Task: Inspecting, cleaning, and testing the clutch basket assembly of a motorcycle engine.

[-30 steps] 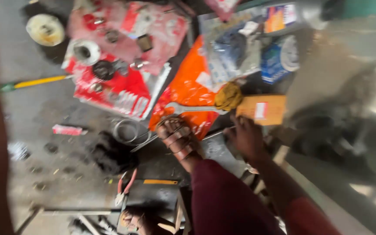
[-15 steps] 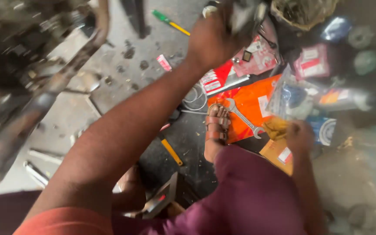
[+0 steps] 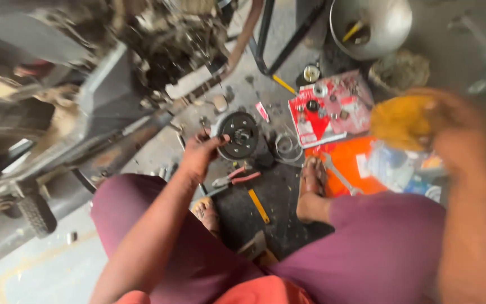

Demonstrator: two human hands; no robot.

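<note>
One yellow tool [image 3: 351, 31] inside metal bowl [image 3: 392, 22]

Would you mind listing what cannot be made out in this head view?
- Right hand: motion blur; its grip on the yellow cloth is unclear.
- Left hand: its fingers hide part of the round black disc rim.
- Small parts on the red sheet: too small to tell.
- Metal bowl: cut by the top edge.

Black disc [image 3: 239, 134], yellow cloth [image 3: 401, 121]
</note>
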